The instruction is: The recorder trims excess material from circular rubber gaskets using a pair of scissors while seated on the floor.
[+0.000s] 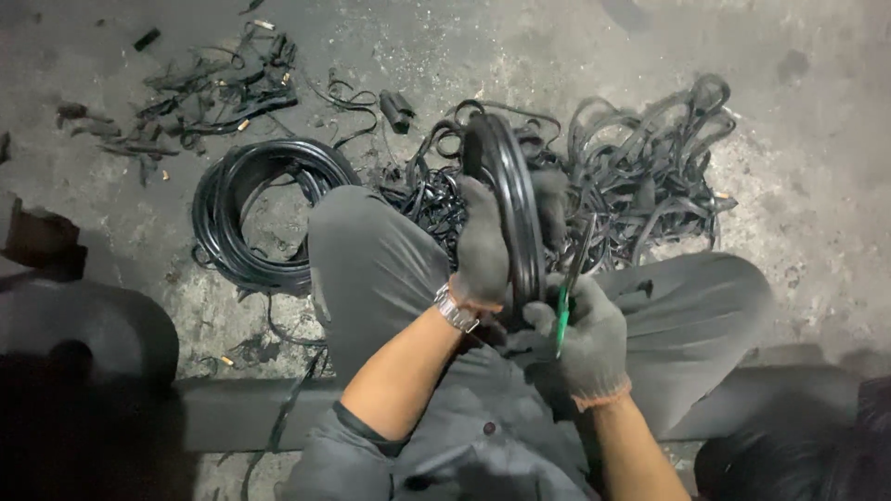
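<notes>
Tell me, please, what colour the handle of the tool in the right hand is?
Green, on the tool handle; head view.

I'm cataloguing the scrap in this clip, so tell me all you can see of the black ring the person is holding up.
The black ring looks like a rubber hoop, glossy, with a grooved rim. It stands upright on edge, seen nearly edge-on, above the person's lap between the knees. The gloved left hand grips its near side; the gloved right hand, holding a green-handled tool, is at its lower edge. Behind it lies a tangle of black strips. Its far side is hidden.
</notes>
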